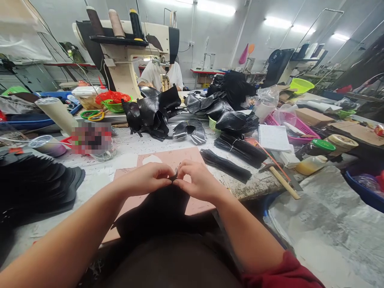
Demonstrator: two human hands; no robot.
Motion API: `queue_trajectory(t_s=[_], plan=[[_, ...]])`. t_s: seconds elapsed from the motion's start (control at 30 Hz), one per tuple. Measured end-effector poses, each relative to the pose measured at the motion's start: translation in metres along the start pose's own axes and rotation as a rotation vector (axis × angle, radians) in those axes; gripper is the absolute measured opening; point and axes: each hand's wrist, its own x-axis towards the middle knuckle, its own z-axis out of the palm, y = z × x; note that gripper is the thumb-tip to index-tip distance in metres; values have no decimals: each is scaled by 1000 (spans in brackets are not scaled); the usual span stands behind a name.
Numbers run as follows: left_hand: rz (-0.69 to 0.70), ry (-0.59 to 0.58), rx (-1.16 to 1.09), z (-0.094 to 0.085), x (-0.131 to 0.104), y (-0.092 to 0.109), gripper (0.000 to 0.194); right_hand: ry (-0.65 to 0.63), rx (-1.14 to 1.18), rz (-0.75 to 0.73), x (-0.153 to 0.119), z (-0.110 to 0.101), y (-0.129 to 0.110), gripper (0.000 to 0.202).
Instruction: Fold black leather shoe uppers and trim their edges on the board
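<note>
A black leather-like piece (159, 208) is pinched by the fingers of the left hand (151, 179) and right hand (198, 182), over a pink board (198, 202) on the surface (127, 146). A red plastic bag (112, 97) is held in a green basket (115, 107); yellow liquid (306, 168) is contained in a bottle (318, 161).

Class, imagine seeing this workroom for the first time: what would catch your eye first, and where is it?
First, the left hand and right hand meeting near the centre, pinching the edge of a black piece over a pink board. Beyond them, at upper left, stands a large sewing machine topped with three thread spools. On the right lies a wooden-handled hammer.
</note>
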Motion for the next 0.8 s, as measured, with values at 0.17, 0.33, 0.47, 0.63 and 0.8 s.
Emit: queue_trajectory(t_s=[0.17,0.33,0.47,0.63,0.8], plan=[[27,-27,1,0,2,-3,27,-15,-94,-2,0,0,-1,13],[49,-58,5,0,2,-7,30,-28,-178,7,0,2,-5,13],[53,-78,-44,1,2,-9,27,-40,-235,36,0,3,-9,14],[103,-2,-154,7,-3,-10,21,10,-217,112,0,2,-13,11],[153,119,-138,9,-15,-7,20,81,-174,3,0,7,-21,11]])
